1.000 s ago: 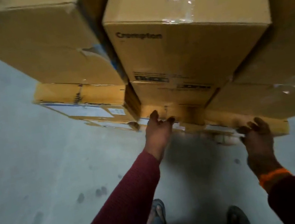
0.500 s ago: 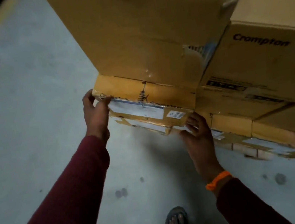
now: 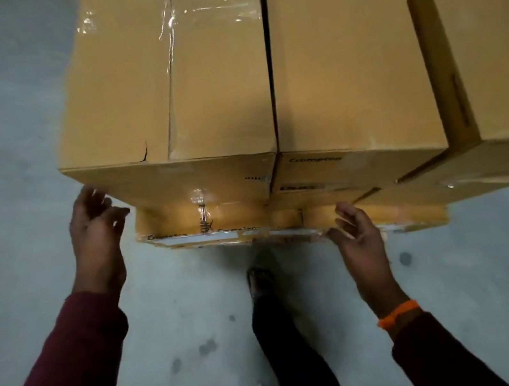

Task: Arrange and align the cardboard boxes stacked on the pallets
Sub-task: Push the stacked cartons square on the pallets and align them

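Where the lower box [image 3: 204,224] juts out: push evenly with both palms until flush under the top box [image 3: 162,90].
Left hand [image 3: 95,233]: nine o'clock, fingers loosely curled, holding nothing.
Right hand [image 3: 360,239]: four o'clock, fingers spread, perhaps touching the lower box's edge.
Stack [image 3: 345,76]: tan, taped cardboard, filling twelve to three o'clock.

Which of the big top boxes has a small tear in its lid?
The leftmost top box, nearest the left hand. Its lid is torn at the front edge and carries shiny clear tape; the middle box beside it shows neither.
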{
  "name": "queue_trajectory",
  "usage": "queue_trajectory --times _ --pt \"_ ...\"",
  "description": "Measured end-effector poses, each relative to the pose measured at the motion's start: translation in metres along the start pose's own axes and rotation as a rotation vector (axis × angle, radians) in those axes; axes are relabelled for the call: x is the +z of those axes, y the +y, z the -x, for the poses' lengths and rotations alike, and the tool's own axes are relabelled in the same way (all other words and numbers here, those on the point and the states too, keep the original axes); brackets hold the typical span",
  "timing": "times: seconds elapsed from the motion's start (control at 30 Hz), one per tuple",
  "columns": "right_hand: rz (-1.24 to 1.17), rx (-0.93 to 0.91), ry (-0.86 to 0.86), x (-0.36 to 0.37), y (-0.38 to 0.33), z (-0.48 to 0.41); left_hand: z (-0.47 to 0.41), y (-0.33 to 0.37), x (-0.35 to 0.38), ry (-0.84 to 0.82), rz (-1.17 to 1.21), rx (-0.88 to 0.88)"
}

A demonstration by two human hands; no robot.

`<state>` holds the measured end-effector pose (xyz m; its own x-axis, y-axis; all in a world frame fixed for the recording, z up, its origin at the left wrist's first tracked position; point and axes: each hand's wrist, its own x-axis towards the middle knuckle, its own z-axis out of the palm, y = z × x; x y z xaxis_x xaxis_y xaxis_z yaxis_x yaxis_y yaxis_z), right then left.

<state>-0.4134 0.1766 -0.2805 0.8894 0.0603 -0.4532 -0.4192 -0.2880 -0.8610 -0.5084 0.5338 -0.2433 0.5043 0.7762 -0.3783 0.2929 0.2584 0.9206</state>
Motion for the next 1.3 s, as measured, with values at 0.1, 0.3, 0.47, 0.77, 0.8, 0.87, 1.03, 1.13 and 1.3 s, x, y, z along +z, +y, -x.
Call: queue_trajectory --times 0.1,0.3,0.47,0.77,0.8,0.87,1.03,1.13,1.3 --pt "-0.092 -0.048 0.155 -0.02 -0.041 0.005 -0.001 0.046 -0.001 -0.113 0.098 -0.033" --pt "-0.092 0.016 0.341 -0.012 -0.065 0.0 -0.009 0.067 0.005 -0.18 0.015 -0.073" --pt "-0.199 0.12 0.376 0.022 -0.071 0.025 -0.017 0.06 0.001 -0.162 -0.074 -0.075" --pt "-0.457 0.141 0.557 0.027 -0.111 0.105 -0.016 0.115 0.018 -0.144 -0.621 0.178" --pt "-0.475 0.148 0.562 0.022 -0.113 0.112 -0.006 0.125 0.03 -0.207 -0.693 0.235" --pt "-0.47 0.136 0.602 0.003 -0.117 0.116 0.018 0.141 0.063 -0.356 -0.794 0.372" --pt "-0.417 0.077 0.678 -0.069 -0.123 0.085 0.071 0.142 0.183 -0.818 -0.889 0.536" --pt "-0.219 0.032 0.64 -0.123 -0.13 0.043 0.112 0.138 0.262 -0.998 -0.883 0.523" --pt "0.23 -0.261 0.601 -0.254 -0.165 -0.072 0.161 0.135 0.402 -0.96 -0.878 0.397"
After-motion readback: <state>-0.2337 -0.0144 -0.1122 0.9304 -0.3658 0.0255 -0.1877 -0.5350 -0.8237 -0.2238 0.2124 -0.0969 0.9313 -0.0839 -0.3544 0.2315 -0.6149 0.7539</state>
